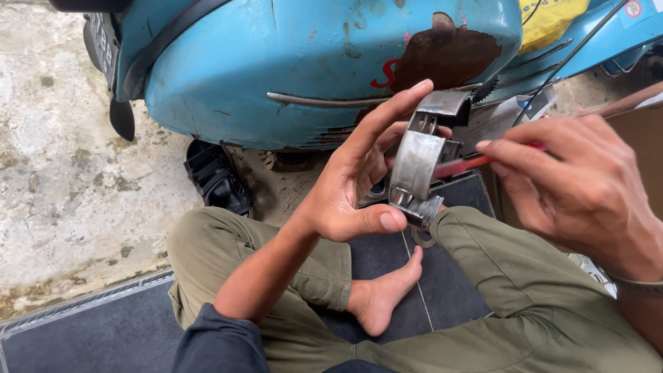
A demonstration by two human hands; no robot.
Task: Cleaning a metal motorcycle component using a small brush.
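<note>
Two hands on a curved metal part

Two bare hands work in front of a seated person's crossed legs. Left hand (349, 186) grips a curved grey metal part with slotted ends (419, 166): thumb pressed at its lower end, index finger stretched up along its back to the upper end, part standing roughly upright between them. Right hand (580, 190) is clenched around a thin red-handled tool (461, 166), fingers pinched on the handle; the tool's tip reaches the right edge of the metal part, about mid-height. Part sits between both hands, just right of the left palm and left of the right knuckles. Whether the tip touches the metal is hard to tell.

Below: olive green trousers (525, 290), a bare foot (383, 293) on a dark ribbed mat (103, 338). Behind the hands, a worn light-blue scooter body with rust patches (290, 55), and a black sandal (217, 176) on the concrete ground (62, 179) under it.
</note>
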